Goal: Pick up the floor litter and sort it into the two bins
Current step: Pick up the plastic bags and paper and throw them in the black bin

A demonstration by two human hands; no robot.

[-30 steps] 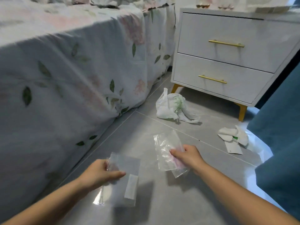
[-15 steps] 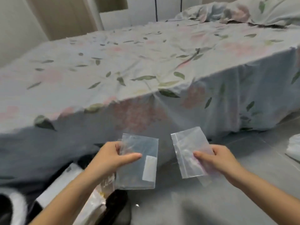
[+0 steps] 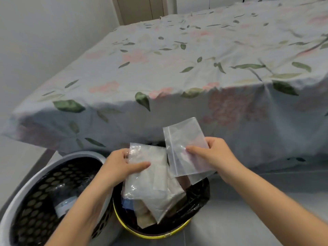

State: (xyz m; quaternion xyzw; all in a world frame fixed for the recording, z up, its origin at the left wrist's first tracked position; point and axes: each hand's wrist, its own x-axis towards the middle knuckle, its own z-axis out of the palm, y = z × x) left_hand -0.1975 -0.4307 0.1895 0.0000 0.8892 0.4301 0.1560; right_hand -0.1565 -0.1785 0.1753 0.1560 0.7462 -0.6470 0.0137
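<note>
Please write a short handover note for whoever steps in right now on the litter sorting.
Left hand grips a clear plastic bag over the yellow-rimmed bin, which has a black liner and already holds litter.
Right hand pinches a zip bag above that bin's far edge.
The white perforated bin stands to the left with something inside.
Neither bag is dropped yet. Left: release both, then check the floor for more.
</note>
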